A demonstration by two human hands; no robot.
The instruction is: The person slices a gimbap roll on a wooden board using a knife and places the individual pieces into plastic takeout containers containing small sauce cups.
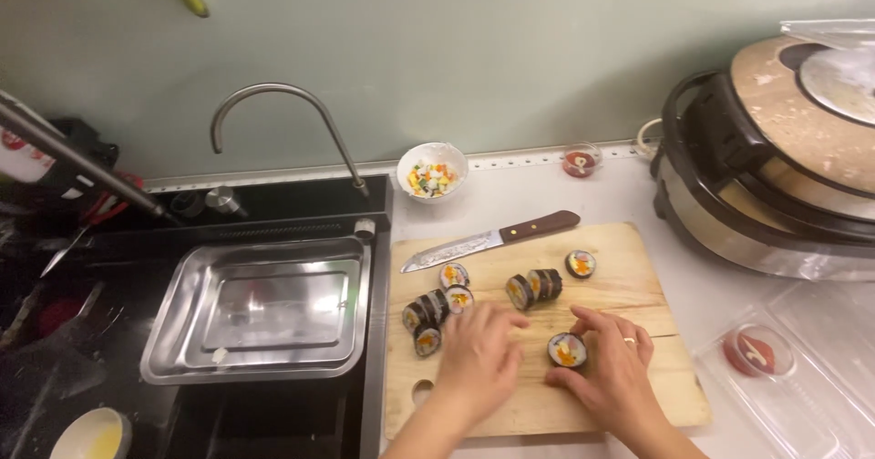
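A wooden cutting board (638,286) lies on the counter with several seaweed rice roll slices on it. My right hand (615,368) grips one slice (567,350) between thumb and fingers near the board's front. My left hand (480,354) lies flat on the board beside it, fingers pointing toward a cluster of slices (436,309). Another short stack of slices (536,287) and a single slice (580,263) sit farther back. A knife with a brown handle (492,238) rests along the board's far edge.
A steel tray (264,309) sits in the dark sink under a curved tap (292,122). A small white bowl of chopped filling (432,172) and a small sauce cup (580,161) stand by the wall. A rice cooker (775,158) and clear plastic container (802,377) are at right.
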